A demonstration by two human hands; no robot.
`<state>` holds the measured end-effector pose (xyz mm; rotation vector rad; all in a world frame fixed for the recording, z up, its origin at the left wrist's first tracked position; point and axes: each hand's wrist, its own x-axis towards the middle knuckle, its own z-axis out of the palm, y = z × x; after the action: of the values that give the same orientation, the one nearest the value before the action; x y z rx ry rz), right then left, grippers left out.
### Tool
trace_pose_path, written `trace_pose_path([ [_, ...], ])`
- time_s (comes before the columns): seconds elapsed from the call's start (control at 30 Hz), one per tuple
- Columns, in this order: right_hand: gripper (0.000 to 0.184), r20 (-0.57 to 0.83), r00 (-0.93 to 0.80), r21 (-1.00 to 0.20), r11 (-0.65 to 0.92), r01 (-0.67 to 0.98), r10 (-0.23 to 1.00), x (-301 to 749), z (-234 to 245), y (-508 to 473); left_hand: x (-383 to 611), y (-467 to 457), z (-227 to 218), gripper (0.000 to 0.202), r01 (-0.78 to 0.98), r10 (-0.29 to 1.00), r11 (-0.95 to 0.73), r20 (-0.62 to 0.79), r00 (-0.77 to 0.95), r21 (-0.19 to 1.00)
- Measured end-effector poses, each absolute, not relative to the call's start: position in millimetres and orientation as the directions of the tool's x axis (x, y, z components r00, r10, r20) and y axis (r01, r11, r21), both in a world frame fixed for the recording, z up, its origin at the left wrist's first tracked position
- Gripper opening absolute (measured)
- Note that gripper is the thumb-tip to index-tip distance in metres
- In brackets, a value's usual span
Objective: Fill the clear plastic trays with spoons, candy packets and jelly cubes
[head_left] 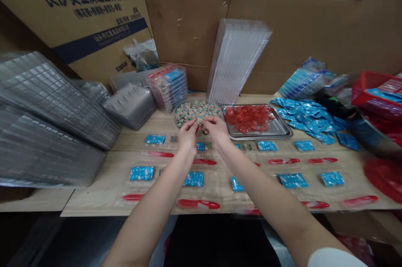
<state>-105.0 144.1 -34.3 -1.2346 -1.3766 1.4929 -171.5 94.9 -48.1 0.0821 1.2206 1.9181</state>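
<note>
My left hand (187, 135) and my right hand (216, 131) meet at the near edge of a round container (175, 121) heaped with small green-and-tan packets (197, 110). Fingertips of both hands pinch one such small packet (200, 121) between them. Below my arms, clear trays lie in two rows on the table. Blue packets (142, 173) and red plastic pieces (198, 204) show in them, and some trays in the far row also hold a small greenish packet (173, 138). My forearms hide parts of the middle trays.
A metal tray (284, 127) with red wrapped pieces (251, 118) stands right of the container. Blue packets (314, 118) lie piled farther right, near a red basket (373, 91). Tall stacks of clear trays (237, 57) stand behind and at left (50, 91), before cardboard boxes (185, 28).
</note>
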Motion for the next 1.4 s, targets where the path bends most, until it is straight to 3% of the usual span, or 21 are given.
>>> trace_pose_path([
  [0.2,0.017,-0.108,-0.219,-0.990,-0.084,0.117,0.970,-99,-36,139,-164,86,-41,0.012,-0.602,0.714,-0.187,-0.313,-0.626,0.776],
  [0.53,0.008,-0.172,-0.407,-0.982,-0.124,0.141,0.897,-44,0,144,-159,68,-35,0.020,-0.575,0.803,-0.024,-0.327,-0.498,0.818],
  [0.7,0.008,-0.086,-0.495,-0.949,0.080,0.305,0.865,-28,-8,123,-144,48,-27,0.017,-0.531,0.850,0.042,-0.310,-0.425,0.846],
  [0.77,0.010,-0.042,-0.515,-0.960,0.108,0.259,0.856,-21,-10,111,-138,37,-21,0.020,-0.515,0.872,0.062,-0.297,-0.388,0.855],
  [0.87,0.017,-0.103,-0.585,-0.991,-0.031,0.132,0.805,-7,-11,92,-130,18,-16,0.023,-0.499,0.896,0.088,-0.287,-0.339,0.862],
  [0.97,0.021,-0.137,-0.616,-0.988,-0.062,0.142,0.776,7,-18,74,-128,-8,-26,0.034,-0.329,0.917,0.129,-0.239,-0.320,0.936],
  [1.03,0.018,-0.137,-0.598,-0.965,0.029,0.259,0.790,13,-29,61,-131,-28,-41,0.038,-0.029,0.921,0.127,-0.129,-0.367,0.991],
  [1.1,0.014,-0.111,-0.568,-0.879,0.186,0.439,0.816,13,-41,48,-137,-45,-57,0.033,0.259,0.919,0.123,-0.012,-0.394,0.958],
  [1.17,0.012,-0.042,-0.545,-0.708,0.360,0.608,0.837,7,-51,35,-141,-58,-70,0.026,0.415,0.922,0.132,0.042,-0.385,0.900],
  [1.3,0.019,0.067,-0.558,-0.311,0.549,0.776,0.827,-12,-59,17,-142,-65,-80,0.022,0.525,0.929,0.145,0.068,-0.364,0.839],
  [1.4,0.021,0.063,-0.573,-0.169,0.575,0.801,0.817,-22,-59,12,-141,-64,-80,0.023,0.584,0.932,0.145,0.089,-0.352,0.799],
])
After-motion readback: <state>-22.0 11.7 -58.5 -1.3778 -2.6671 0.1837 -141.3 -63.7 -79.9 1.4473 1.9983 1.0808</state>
